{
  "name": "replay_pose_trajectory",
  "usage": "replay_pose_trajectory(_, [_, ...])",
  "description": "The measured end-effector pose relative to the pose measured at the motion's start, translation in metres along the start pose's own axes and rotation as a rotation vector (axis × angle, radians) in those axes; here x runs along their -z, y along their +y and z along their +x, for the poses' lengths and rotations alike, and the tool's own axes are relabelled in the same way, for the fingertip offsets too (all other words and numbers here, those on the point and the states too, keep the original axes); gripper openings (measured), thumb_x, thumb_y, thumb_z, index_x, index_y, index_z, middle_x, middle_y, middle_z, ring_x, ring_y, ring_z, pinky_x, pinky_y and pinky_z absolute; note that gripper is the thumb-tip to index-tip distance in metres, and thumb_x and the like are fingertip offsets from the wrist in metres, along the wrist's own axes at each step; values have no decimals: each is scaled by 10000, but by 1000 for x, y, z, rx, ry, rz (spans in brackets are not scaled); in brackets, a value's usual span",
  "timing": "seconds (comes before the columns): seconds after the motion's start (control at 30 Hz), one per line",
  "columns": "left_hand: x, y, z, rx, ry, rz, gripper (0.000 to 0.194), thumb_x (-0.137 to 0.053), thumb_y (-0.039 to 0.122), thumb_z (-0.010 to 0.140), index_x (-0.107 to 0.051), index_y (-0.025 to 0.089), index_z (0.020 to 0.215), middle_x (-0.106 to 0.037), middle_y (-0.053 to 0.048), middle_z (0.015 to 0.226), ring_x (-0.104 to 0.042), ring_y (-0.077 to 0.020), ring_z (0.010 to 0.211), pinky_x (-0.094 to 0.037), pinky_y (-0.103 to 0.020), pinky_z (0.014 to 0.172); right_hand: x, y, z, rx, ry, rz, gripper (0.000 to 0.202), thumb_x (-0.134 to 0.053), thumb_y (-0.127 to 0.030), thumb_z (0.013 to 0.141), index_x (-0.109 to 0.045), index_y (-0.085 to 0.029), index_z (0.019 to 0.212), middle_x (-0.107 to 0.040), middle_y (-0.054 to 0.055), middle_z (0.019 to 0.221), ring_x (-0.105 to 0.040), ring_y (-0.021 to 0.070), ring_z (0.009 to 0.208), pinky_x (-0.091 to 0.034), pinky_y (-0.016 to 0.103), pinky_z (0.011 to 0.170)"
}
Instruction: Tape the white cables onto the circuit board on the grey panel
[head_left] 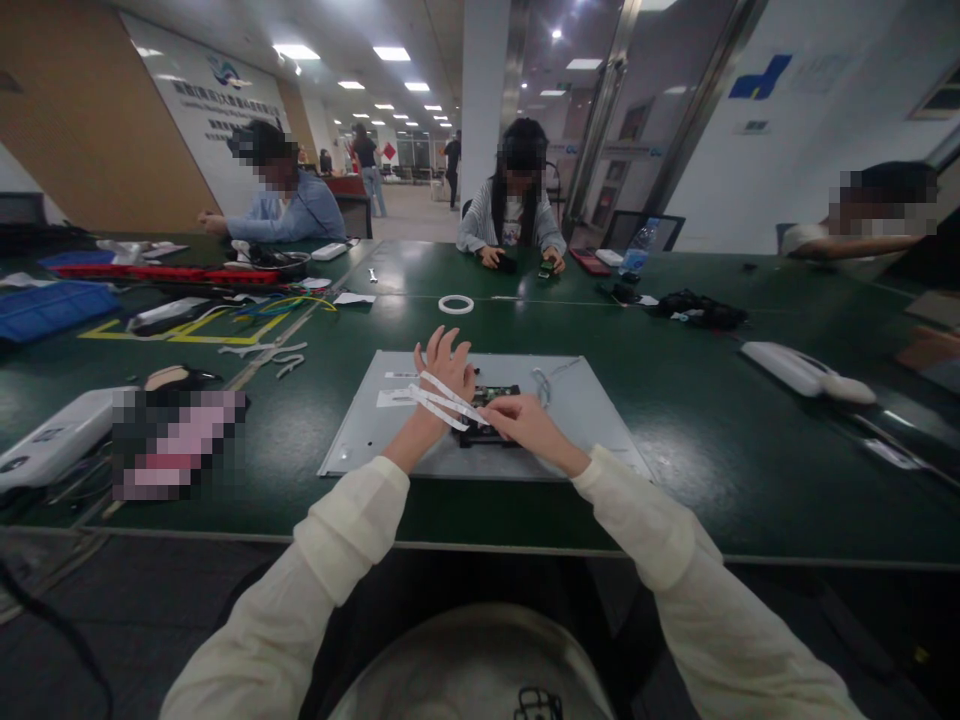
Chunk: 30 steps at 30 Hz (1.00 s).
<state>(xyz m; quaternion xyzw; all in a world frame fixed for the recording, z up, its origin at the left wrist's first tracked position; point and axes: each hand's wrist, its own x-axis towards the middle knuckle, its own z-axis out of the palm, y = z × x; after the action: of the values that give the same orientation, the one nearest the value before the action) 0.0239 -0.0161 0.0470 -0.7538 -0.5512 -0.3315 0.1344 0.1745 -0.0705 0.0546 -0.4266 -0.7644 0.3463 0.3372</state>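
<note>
Above the grey panel [360, 435], my left hand [444, 372] has its fingers spread loosely, a white strip [441, 403] crossing its wrist in bands. My right hand [531, 430] pinches the strip's end; a white ring [443, 307] lies beyond the panel.

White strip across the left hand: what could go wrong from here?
The white strip lies in several bands across the left hand, so it might tangle. The right hand holds it in a pinch, so it could slip. The circuit board lies exposed beneath the hands, so the strip might snag there.
</note>
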Motion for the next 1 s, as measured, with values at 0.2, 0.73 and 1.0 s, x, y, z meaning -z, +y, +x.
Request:
replay_pose_trajectory(0.2, [4,-3,1,27,17,38,351,-420,172,808,-541,187,1137,-431,-114,1377,-251,-288,1356,-153,-580,1079,6,3,0,-50,-58,150,321,-603,-441,750,-640,-128,690,-454,-30,490,-350,66,449,-232,216,441])
replay_pose_trajectory(0.73, [5,-33,9,128,42,62,326,-431,182,805,-556,167,1107,-469,-151,1332,-292,-316,1329,-149,-620,1056,23,10,-1,-31,95,401,335,-559,-507,771,-497,-186,698,-323,-80,472,-265,56,413,-187,209,415])
replay_pose_trajectory(1.0, [-1,-42,16,197,120,-57,311,-399,313,885,-557,171,1112,-543,-131,1253,-383,-291,1264,-257,-545,1038,28,30,9,-105,276,239,277,-442,-439,845,-415,-206,699,-416,-60,527,-371,85,454,-277,228,451])
